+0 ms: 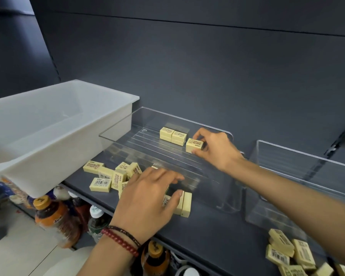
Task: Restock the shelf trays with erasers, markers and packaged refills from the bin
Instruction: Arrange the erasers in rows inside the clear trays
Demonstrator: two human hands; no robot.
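Clear trays [223, 134]: 2. White bin [100, 124]: 1. Hands: 2. Erasers [172, 135] in tray: 4 stacked plus 1 held. Loose on shelf [217, 232]: approx 10 left pile, 6-7 bottom right, some hidden. Bottles [54, 216] below: 4 or so

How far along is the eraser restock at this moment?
Early. Done: a small stack of erasers stands at the back of the clear tray. In hand: the right hand sets another eraser beside it; the left hand rests on loose erasers on the shelf. Left: those, the pile lower right, and the second tray.
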